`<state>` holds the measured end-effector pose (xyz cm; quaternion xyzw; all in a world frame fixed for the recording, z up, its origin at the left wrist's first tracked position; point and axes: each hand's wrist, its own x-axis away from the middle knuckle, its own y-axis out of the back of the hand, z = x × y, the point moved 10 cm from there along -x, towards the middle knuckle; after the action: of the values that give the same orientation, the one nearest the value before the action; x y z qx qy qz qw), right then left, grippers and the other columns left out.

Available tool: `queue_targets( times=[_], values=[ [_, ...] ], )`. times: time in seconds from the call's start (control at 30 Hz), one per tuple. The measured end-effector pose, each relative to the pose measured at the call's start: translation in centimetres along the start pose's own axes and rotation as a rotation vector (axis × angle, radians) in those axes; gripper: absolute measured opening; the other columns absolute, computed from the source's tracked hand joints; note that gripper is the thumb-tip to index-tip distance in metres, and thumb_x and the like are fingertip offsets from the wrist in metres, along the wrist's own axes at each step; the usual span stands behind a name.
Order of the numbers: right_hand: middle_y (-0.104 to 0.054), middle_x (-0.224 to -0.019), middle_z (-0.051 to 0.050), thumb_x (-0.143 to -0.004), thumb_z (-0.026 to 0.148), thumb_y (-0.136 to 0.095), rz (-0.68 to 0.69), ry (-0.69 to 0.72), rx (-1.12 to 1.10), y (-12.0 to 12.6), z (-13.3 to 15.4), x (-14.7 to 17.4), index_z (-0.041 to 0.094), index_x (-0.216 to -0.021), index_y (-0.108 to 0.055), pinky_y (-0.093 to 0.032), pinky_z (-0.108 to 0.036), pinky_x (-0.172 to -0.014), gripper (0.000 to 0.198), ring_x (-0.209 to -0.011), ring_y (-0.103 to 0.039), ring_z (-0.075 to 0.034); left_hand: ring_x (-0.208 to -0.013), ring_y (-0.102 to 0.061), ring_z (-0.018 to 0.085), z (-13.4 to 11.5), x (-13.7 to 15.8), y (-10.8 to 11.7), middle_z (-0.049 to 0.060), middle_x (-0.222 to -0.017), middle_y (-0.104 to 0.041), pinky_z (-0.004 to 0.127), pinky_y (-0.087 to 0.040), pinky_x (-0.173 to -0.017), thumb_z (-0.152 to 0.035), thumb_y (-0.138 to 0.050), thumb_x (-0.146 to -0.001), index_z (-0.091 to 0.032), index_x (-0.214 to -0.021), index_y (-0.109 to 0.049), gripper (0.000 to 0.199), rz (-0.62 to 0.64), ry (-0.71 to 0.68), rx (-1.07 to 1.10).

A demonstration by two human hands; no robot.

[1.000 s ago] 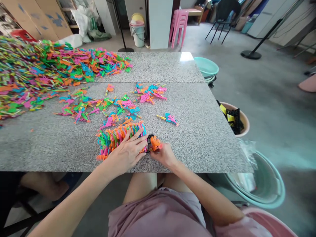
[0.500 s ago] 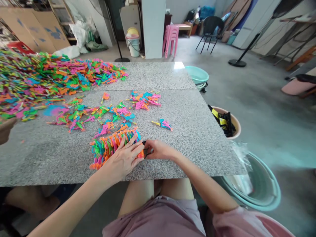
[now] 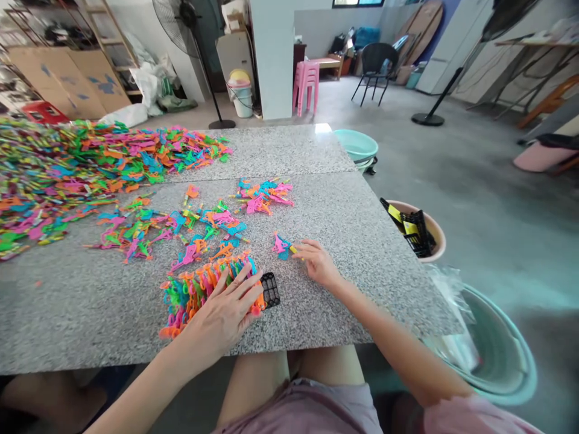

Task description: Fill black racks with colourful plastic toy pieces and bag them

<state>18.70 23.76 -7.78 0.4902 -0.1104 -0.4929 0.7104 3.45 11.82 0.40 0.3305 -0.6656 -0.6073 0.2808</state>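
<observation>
My left hand [image 3: 228, 301] lies with its fingers stretched over a packed row of bright plastic toy pieces [image 3: 190, 295] in orange, green, pink and blue. A black plastic grid rack [image 3: 270, 290] sticks out from the right end of this row; the rest of it is hidden under the pieces. To the right, my right hand [image 3: 319, 262] is closed at the yellow stick end of a pink-and-blue plastic toy piece [image 3: 283, 247], which is low over or on the table. Loose pieces of the same kind [image 3: 221, 214] lie just beyond the row.
A large heap of similar pieces [image 3: 113, 150] covers the far left of the speckled stone table [image 3: 335, 211]. Beside the right edge stand a pink tub with black racks [image 3: 414, 229], a teal basin [image 3: 357, 144] and a bigger teal tub with clear bags [image 3: 506, 343].
My right hand has left the black rack and moved right and away from me to the lone pink-and-blue piece, now turned around. My left hand stays on the row. Another person's hand at left is gone.
</observation>
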Motion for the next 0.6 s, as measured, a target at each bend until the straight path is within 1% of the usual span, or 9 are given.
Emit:
queue_targets(
  times=[0.07,0.1,0.17,0.23,0.33,0.4,0.47,0.53,0.6],
  values=[
    [-0.065,-0.119,-0.012,-0.085,0.016,-0.060,-0.047,-0.234,-0.004,0.4,-1.8,-0.4,0.019,-0.112,-0.066,-0.046,-0.040,-0.096,0.028,-0.112,-0.059,-0.024,-0.144,-0.034,0.033,0.0,0.0,-0.1,0.009,-0.149,-0.048,0.060,-0.032,-0.114,-0.031,-0.046,-0.101,-0.019,-0.136,-0.050,0.037,0.012,0.005,0.000],
    [-0.064,-0.118,-0.014,-0.082,0.023,-0.067,-0.023,-0.339,0.007,0.2,-2.4,-0.9,0.016,-0.115,-0.064,-0.048,-0.038,-0.091,0.033,-0.107,-0.061,-0.025,-0.144,-0.033,0.033,0.0,-0.1,-0.1,0.009,-0.149,-0.049,0.059,-0.033,-0.113,-0.030,-0.046,-0.100,-0.018,-0.135,-0.051,0.037,0.018,0.010,0.002],
    [-0.066,-0.109,-0.014,-0.075,0.028,-0.076,0.139,-0.485,-0.004,-1.1,-3.2,-2.2,0.014,-0.109,-0.065,-0.050,-0.035,-0.083,0.038,-0.099,-0.064,-0.026,-0.144,-0.033,0.032,0.0,0.0,0.1,0.010,-0.148,-0.050,0.059,-0.033,-0.113,-0.030,-0.047,-0.100,-0.018,-0.133,-0.052,0.036,0.019,0.018,0.007],
    [-0.070,-0.090,-0.010,-0.072,0.021,-0.077,0.326,-0.544,-0.047,-2.5,-3.1,-3.2,0.014,-0.091,-0.068,-0.050,-0.030,-0.076,0.022,-0.088,-0.068,-0.025,-0.144,-0.033,0.032,-0.1,0.0,0.3,0.010,-0.147,-0.051,0.059,-0.032,-0.114,-0.029,-0.047,-0.100,-0.017,-0.133,-0.052,0.035,0.017,0.014,0.005],
    [-0.069,-0.071,-0.003,-0.079,0.017,-0.069,0.423,-0.558,-0.231,-3.9,-1.7,-3.1,0.016,-0.081,-0.065,-0.048,-0.025,-0.063,0.004,-0.065,-0.068,-0.018,-0.144,-0.033,0.032,-0.2,0.1,0.5,0.011,-0.147,-0.050,0.059,-0.032,-0.114,-0.026,-0.046,-0.100,-0.016,-0.134,-0.050,0.036,0.008,0.000,-0.005],
    [-0.070,-0.074,-0.001,-0.082,0.016,-0.064,0.336,-0.521,-0.431,-4.5,0.2,-2.5,0.018,-0.088,-0.064,-0.048,-0.023,-0.059,0.006,-0.062,-0.067,-0.015,-0.145,-0.031,0.032,-0.3,0.1,0.6,0.011,-0.147,-0.050,0.059,-0.033,-0.114,-0.025,-0.046,-0.099,-0.016,-0.134,-0.049,0.036,0.005,-0.005,-0.005],
    [-0.071,-0.080,-0.001,-0.080,0.015,-0.065,0.215,-0.430,-0.559,-4.7,2.5,-2.0,0.018,-0.091,-0.064,-0.049,-0.022,-0.063,0.012,-0.069,-0.068,-0.015,-0.145,-0.031,0.032,-0.3,0.0,0.6,0.011,-0.147,-0.050,0.059,-0.032,-0.114,-0.025,-0.046,-0.099,-0.017,-0.133,-0.050,0.035,0.004,-0.009,-0.004],
    [-0.072,-0.083,-0.002,-0.077,0.015,-0.068,0.160,-0.332,-0.517,-4.9,4.6,-1.9,0.017,-0.088,-0.066,-0.049,-0.022,-0.069,0.012,-0.076,-0.068,-0.016,-0.145,-0.031,0.032,-0.3,-0.1,0.6,0.010,-0.148,-0.049,0.059,-0.032,-0.114,-0.025,-0.046,-0.099,-0.017,-0.130,-0.051,0.032,0.008,-0.015,-0.008],
    [-0.072,-0.083,-0.004,-0.077,0.013,-0.067,0.207,-0.267,-0.394,-5.5,6.0,-2.4,0.017,-0.085,-0.067,-0.048,-0.023,-0.072,0.009,-0.078,-0.068,-0.017,-0.145,-0.031,0.032,-0.4,-0.1,0.7,0.010,-0.148,-0.048,0.059,-0.032,-0.114,-0.026,-0.045,-0.100,-0.018,-0.129,-0.052,0.031,0.007,-0.018,-0.015]
  ],
)
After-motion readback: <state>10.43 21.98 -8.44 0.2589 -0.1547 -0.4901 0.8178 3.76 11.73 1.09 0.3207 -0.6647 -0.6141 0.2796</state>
